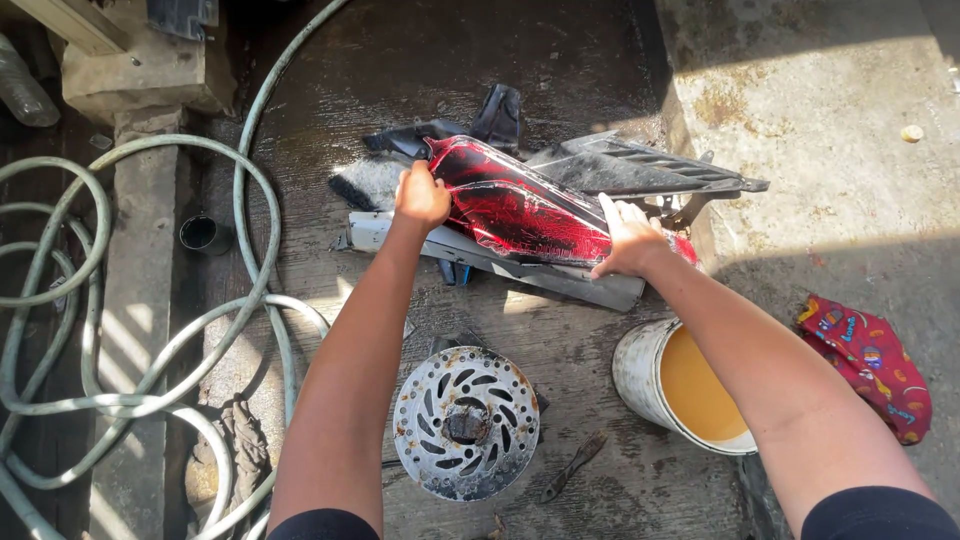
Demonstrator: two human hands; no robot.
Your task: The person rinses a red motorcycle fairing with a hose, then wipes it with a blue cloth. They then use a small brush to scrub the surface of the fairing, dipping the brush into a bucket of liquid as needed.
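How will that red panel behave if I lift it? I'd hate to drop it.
The red panel looks wet and glossy, so probably slippery. It seems a thin, long shell: likely light, somewhat flexible. Both the left hand and right hand rest on it.
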